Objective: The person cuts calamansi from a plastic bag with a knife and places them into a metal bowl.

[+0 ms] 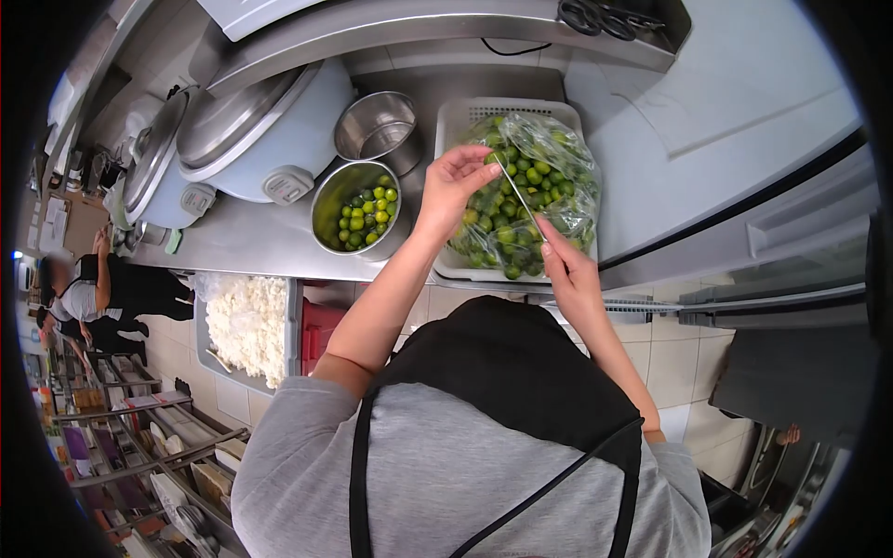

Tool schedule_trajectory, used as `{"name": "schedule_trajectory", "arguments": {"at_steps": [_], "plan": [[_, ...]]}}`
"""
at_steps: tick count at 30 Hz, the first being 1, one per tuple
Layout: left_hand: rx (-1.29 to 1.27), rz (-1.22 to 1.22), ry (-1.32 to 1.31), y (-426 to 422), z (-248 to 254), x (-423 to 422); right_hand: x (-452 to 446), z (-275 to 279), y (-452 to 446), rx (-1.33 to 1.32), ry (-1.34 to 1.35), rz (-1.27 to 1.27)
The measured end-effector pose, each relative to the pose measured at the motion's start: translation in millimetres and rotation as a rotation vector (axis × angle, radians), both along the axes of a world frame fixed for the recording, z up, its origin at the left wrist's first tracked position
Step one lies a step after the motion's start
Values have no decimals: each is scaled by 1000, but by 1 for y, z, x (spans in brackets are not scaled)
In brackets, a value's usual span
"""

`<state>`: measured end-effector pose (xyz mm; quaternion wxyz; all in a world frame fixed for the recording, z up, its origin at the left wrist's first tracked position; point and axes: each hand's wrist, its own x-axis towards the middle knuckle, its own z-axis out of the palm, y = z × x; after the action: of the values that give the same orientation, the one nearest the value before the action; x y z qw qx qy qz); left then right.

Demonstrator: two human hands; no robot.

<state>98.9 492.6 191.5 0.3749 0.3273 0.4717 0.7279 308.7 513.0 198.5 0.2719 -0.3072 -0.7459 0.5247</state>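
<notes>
My right hand (571, 270) is closed around the handle of a thin-bladed knife (521, 197), its blade slanting up and left. The knife's tip reaches the fingertips of my left hand (456, 188), which are pinched around a small green lime (492, 159), mostly covered by the fingers. Below both hands, a clear plastic bag (549, 139) full of green limes (521, 228) lies open in a white perforated basket (448, 121). To the left, a steel pot (321, 219) holds several green and yellowish limes (367, 216).
Behind that pot stands another steel pot (377, 128). Large lidded cookers (265, 139) line the counter (246, 244) at left. A shelf (446, 46) with black-handled scissors (595, 17) runs overhead. A grey bin of white pieces (246, 325) sits below. Another person (102, 288) stands far left.
</notes>
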Motion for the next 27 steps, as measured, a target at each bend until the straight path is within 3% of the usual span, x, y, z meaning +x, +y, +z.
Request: {"name": "schedule_trajectory", "arguments": {"at_steps": [4, 8, 10, 12, 15, 16, 18, 21, 22, 23, 24, 27], "plan": [[-35, -117, 69, 1, -5, 7, -11, 6, 8, 0, -35, -45], [-13, -187, -161, -2, 0, 10, -16, 3, 11, 93, -17, -61], [13, -200, -459, -4, -4, -4, -14, -1, 11, 175, 17, -19], [97, -206, -468, -11, -19, -34, -7, -11, 10, 169, -16, 16], [-92, 166, -33, -39, 4, -70, 8, -15, 6, 86, -68, 13], [-315, 307, 335, -48, 5, -89, 12, -15, 9, 46, -79, -5], [-494, 648, 1212, -55, 5, -98, 20, -12, 15, 13, -88, -69], [-327, 334, 1112, -26, 8, -46, 19, -9, 24, 33, -69, -124], [-254, 206, 1226, -14, 5, -26, 18, -8, 27, 48, -53, -132], [-409, 8, 1138, -3, -1, -5, 16, -5, 28, 51, -54, -132], [-440, -109, 1302, 14, -19, 5, 13, 0, 27, 68, -37, -129], [-521, -162, 1529, 32, -24, 24, 11, 5, 26, 86, -9, -122]]}}
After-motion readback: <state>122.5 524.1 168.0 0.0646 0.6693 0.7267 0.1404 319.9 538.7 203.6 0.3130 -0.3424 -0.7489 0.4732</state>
